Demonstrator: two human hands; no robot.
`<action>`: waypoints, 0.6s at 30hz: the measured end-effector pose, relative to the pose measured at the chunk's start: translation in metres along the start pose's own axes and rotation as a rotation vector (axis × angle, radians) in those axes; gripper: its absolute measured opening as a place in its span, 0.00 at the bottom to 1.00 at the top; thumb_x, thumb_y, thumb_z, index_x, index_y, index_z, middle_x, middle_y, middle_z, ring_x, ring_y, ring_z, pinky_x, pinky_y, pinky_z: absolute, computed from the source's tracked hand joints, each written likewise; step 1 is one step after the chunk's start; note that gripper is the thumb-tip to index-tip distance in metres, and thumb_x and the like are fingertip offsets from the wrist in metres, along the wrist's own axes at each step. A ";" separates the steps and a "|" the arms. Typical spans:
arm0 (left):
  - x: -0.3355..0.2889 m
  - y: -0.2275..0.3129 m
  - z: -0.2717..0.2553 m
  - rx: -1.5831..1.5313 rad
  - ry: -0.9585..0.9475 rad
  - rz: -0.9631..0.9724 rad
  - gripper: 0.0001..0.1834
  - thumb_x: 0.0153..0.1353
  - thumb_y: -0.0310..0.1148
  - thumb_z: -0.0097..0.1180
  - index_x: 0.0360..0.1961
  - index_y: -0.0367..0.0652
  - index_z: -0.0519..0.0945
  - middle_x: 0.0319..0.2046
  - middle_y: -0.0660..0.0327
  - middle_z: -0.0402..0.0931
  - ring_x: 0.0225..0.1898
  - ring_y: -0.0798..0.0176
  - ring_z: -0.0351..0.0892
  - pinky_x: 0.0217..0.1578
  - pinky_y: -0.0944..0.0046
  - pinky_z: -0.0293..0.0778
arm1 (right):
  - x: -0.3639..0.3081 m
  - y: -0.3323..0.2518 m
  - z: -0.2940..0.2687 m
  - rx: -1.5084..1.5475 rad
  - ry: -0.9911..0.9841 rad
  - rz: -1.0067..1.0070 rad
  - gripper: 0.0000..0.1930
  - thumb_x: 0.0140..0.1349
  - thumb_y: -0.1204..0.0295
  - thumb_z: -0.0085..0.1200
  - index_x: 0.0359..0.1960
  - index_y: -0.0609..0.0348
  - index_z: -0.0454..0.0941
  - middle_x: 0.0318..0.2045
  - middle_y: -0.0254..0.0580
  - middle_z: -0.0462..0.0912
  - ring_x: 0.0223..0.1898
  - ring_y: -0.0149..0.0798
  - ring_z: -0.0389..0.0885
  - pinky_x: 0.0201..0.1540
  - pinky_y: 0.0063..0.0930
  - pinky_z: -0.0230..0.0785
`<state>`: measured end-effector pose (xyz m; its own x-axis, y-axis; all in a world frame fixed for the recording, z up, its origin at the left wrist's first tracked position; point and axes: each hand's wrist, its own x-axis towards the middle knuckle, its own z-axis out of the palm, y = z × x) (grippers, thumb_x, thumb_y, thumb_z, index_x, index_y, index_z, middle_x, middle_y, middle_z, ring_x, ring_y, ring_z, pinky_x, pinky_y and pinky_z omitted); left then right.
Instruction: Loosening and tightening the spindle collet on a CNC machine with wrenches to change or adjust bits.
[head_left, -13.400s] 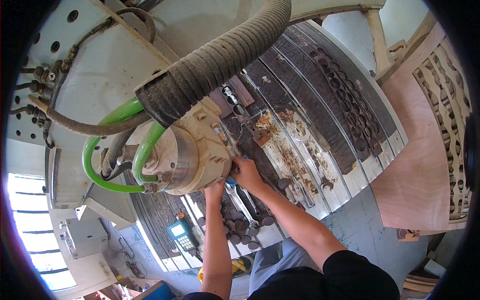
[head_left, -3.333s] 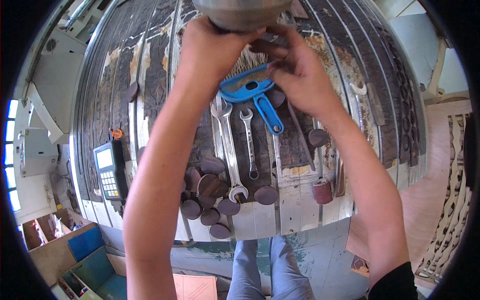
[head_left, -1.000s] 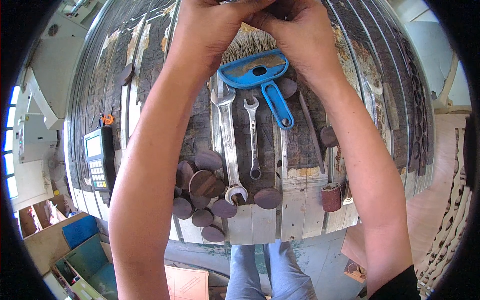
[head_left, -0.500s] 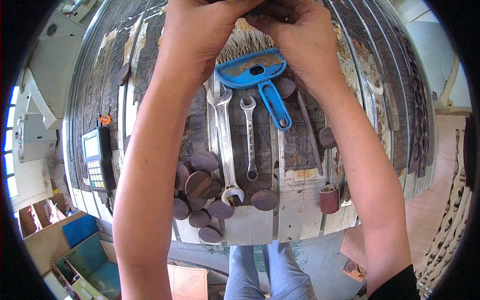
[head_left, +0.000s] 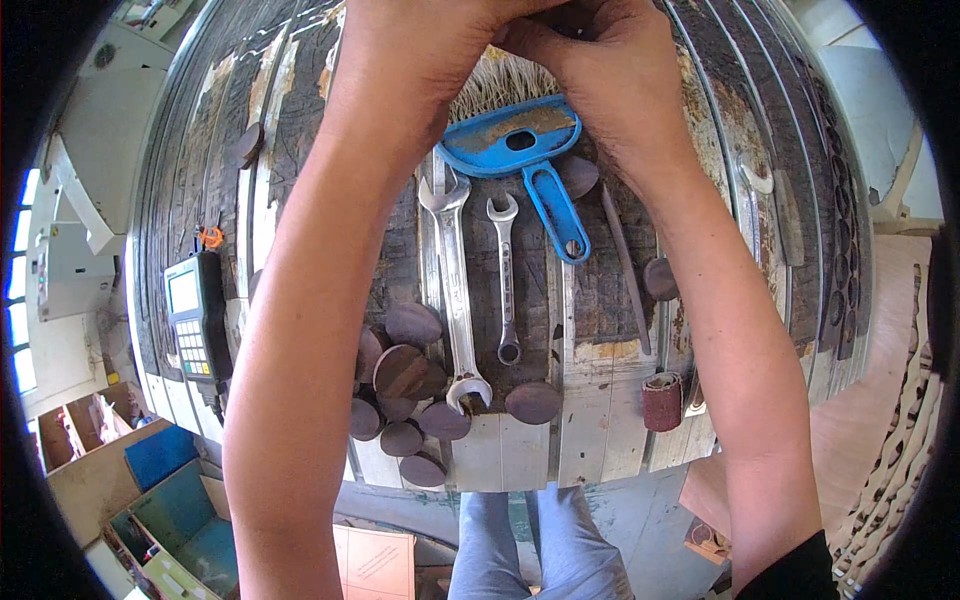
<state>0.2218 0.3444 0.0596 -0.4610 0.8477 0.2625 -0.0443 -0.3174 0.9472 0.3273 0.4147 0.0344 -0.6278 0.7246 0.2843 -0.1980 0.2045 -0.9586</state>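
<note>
My left hand (head_left: pixel 422 62) and my right hand (head_left: pixel 622 88) meet at the far edge of the picture, fingers bent inward and pressed close together. Whatever they pinch is hidden by the fingers or cut off by the frame. Just below them lies a blue-handled brush (head_left: pixel 518 140) with pale bristles. Nearer to me are a large open-end wrench (head_left: pixel 457 290) and a smaller combination wrench (head_left: pixel 505 275). Several dark wooden discs (head_left: pixel 402 372) lie in a pile left of the large wrench, and a single disc (head_left: pixel 533 402) rests to its right.
Metal slats form the worn work table (head_left: pixel 600 440). A handheld control pendant (head_left: pixel 195 310) lies on the left. On the right are a thin dark rod (head_left: pixel 627 270), a reddish sandpaper roll (head_left: pixel 662 402) and another wrench (head_left: pixel 757 180). Open-topped boxes (head_left: pixel 180 530) stand below at left.
Both hands stay together at the far edge, with only slight shifts of the fingers. The whole view has drifted a little; the tools and discs keep their places on the table.
</note>
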 end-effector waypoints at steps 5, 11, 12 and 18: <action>0.003 -0.001 0.002 -0.092 -0.055 0.015 0.19 0.49 0.22 0.65 0.42 0.27 0.77 0.38 0.50 0.81 0.37 0.60 0.82 0.43 0.63 0.75 | -0.001 0.009 0.005 0.081 0.050 -0.171 0.10 0.52 0.82 0.60 0.37 0.69 0.79 0.34 0.43 0.84 0.36 0.31 0.81 0.43 0.25 0.73; 0.009 -0.008 -0.003 -0.065 -0.041 0.032 0.22 0.48 0.23 0.67 0.44 0.27 0.76 0.38 0.50 0.80 0.39 0.59 0.81 0.43 0.62 0.76 | -0.003 0.009 0.009 0.118 0.092 -0.137 0.09 0.52 0.83 0.60 0.36 0.69 0.79 0.34 0.42 0.84 0.36 0.31 0.81 0.43 0.24 0.72; 0.008 -0.007 -0.006 -0.058 -0.038 -0.001 0.22 0.47 0.24 0.67 0.45 0.27 0.75 0.38 0.50 0.80 0.39 0.59 0.81 0.43 0.62 0.76 | -0.002 0.008 0.008 0.117 0.094 -0.138 0.09 0.52 0.83 0.60 0.36 0.69 0.79 0.34 0.42 0.84 0.36 0.31 0.81 0.43 0.24 0.72; 0.004 -0.008 0.005 0.045 0.045 0.031 0.23 0.47 0.23 0.67 0.45 0.26 0.75 0.39 0.51 0.80 0.40 0.60 0.81 0.41 0.63 0.76 | -0.005 0.005 0.010 0.014 0.152 0.017 0.09 0.52 0.83 0.61 0.36 0.69 0.79 0.34 0.42 0.84 0.37 0.31 0.81 0.43 0.25 0.72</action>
<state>0.2251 0.3525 0.0538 -0.5007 0.8176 0.2843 0.0100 -0.3229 0.9464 0.3218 0.4060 0.0282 -0.5100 0.8194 0.2616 -0.1996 0.1831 -0.9626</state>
